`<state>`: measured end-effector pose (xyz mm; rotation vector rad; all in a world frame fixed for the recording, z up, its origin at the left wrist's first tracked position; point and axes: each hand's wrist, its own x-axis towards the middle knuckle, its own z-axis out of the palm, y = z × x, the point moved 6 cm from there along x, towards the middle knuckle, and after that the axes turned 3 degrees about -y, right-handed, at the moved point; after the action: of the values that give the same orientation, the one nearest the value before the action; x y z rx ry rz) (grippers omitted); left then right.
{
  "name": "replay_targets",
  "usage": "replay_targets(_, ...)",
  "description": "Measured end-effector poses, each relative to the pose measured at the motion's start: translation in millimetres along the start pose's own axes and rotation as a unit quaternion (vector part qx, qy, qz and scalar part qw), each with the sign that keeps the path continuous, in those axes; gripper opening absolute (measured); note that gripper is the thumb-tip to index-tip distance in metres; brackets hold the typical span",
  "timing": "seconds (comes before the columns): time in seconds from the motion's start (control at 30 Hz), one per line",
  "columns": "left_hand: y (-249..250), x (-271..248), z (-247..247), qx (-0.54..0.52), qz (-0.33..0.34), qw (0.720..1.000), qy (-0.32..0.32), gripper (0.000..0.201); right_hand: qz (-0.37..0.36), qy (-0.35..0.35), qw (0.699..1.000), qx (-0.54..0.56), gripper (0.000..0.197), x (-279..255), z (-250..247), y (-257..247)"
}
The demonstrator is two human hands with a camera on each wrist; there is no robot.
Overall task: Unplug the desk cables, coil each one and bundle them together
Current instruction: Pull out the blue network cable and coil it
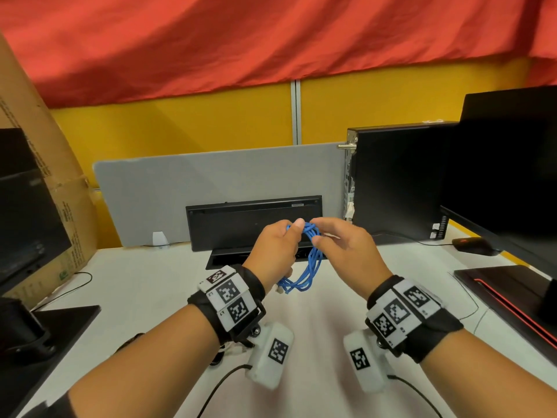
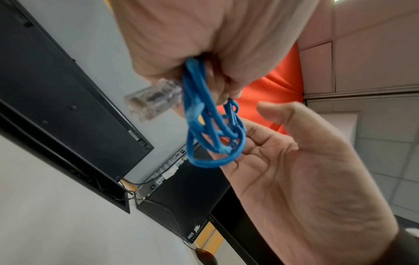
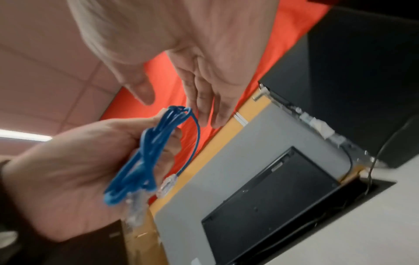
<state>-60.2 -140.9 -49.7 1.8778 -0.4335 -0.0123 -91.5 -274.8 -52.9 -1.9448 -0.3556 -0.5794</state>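
Note:
A blue network cable (image 1: 312,267) is wound into a small coil held above the white desk. My left hand (image 1: 286,242) grips one side of the coil in its fist, thumb on top. In the left wrist view the coil (image 2: 204,125) hangs from the fist (image 2: 204,44), with a clear plug (image 2: 154,100) sticking out. My right hand (image 1: 328,236) is at the coil's top end with fingers nearly straight and the thumb apart, as the right wrist view shows (image 3: 204,100). It grips nothing. Two clear plugs (image 3: 167,184) dangle by the coil (image 3: 145,157).
A black keyboard (image 1: 253,221) stands on edge against the grey divider (image 1: 211,176), behind a cable slot (image 1: 229,257) in the desk. A black PC tower (image 1: 398,182), monitor (image 1: 512,161) and mouse (image 1: 473,245) are right. A cardboard box (image 1: 45,176) stands left. Thin black cables (image 1: 75,285) lie on the desk.

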Motion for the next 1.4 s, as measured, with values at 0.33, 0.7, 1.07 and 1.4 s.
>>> replay_targets(0.33,-10,-7,6,-0.057,-0.050,0.995,-0.069,0.040,-0.083,-0.034,0.976,-0.200,0.014,0,1,-15)
replay_targets(0.7,-10,-1,3,-0.062,-0.042,0.997,-0.032,0.037,0.095,0.003,0.988,0.119,0.012,0,-8,16)
replay_targets(1.07,-17,6,-2,-0.010,0.016,1.000,-0.017,0.036,0.212,0.038,0.922,0.322,0.028,-15,12,3)
replay_targets(1.4,-20,1,-3,-0.131,0.008,0.982,-0.133,0.026,0.292,-0.016,0.812,0.505,0.046,-9,19,4)
